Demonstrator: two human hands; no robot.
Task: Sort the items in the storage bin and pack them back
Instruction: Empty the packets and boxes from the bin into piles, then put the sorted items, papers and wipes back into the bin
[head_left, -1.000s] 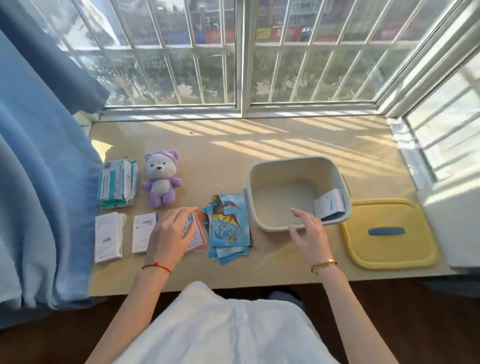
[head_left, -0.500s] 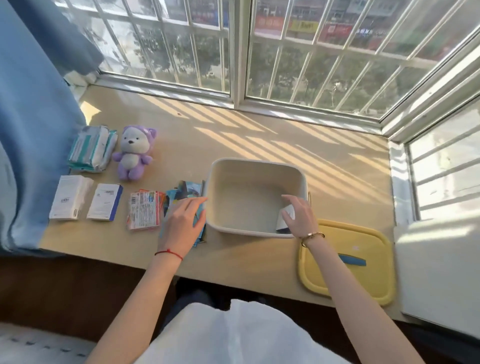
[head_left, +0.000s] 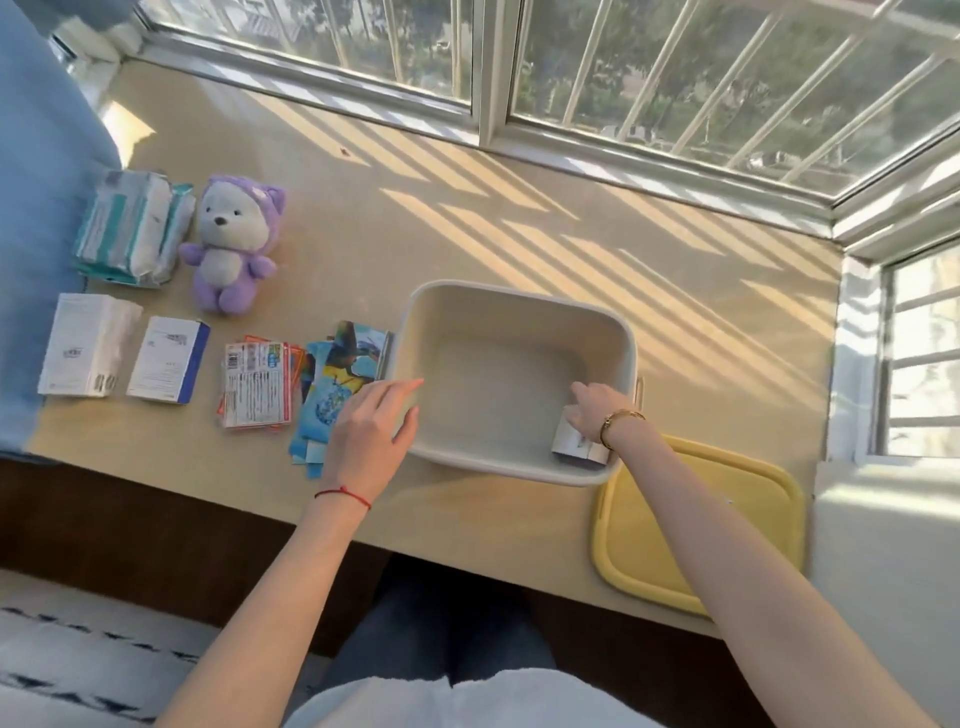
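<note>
The right hand (head_left: 597, 410) presses its closed fingers on a small white box (head_left: 579, 446) in the lower-right corner of the grey storage bin (head_left: 498, 312), mid-frame on the counter (head_left: 519, 223). The left hand (head_left: 371, 431) rests half-open, holding nothing, fingertips against the bin's left rim above the blue cards (head_left: 337, 379).

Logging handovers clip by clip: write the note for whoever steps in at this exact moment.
Right hand: inside the storage bin, on a small box at its near right corner.
Left hand: open, at the bin's left rim, over the blue cards.
Done: one box in.
Left to pack: plush bear, tissue packs, two white boxes, red-edged card packs, blue cards; then the yellow lid.
</note>
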